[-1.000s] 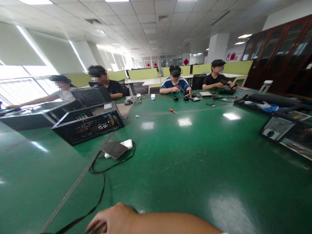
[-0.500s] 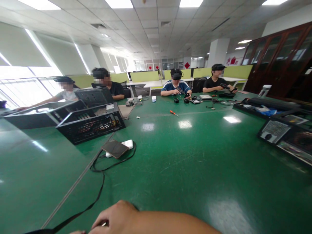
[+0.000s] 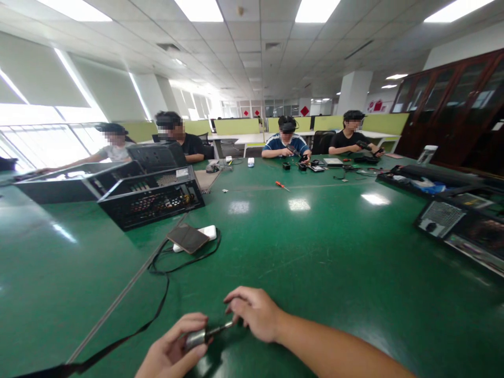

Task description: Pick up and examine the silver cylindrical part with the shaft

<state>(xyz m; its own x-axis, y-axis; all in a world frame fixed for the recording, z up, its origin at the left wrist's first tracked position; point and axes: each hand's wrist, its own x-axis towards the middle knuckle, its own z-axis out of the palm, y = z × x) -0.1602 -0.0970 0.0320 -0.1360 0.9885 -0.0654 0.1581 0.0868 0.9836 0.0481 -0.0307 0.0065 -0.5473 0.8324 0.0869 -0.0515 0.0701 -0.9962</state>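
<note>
One metal tool point(image 3: 205, 335): left hand point(image 3: 173, 350) wraps barrel, right hand point(image 3: 255, 313) pinches shaft tip.

Open-plan office — green desk partitions point(image 3: 236, 126), ceiling panel lights point(image 3: 315, 9).

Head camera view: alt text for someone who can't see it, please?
The left hand grips a small metal cylinder while the right hand pinches a thin rod sticking out of it, low over a green table. An open computer case lies at left; four people sit farther off.
</note>
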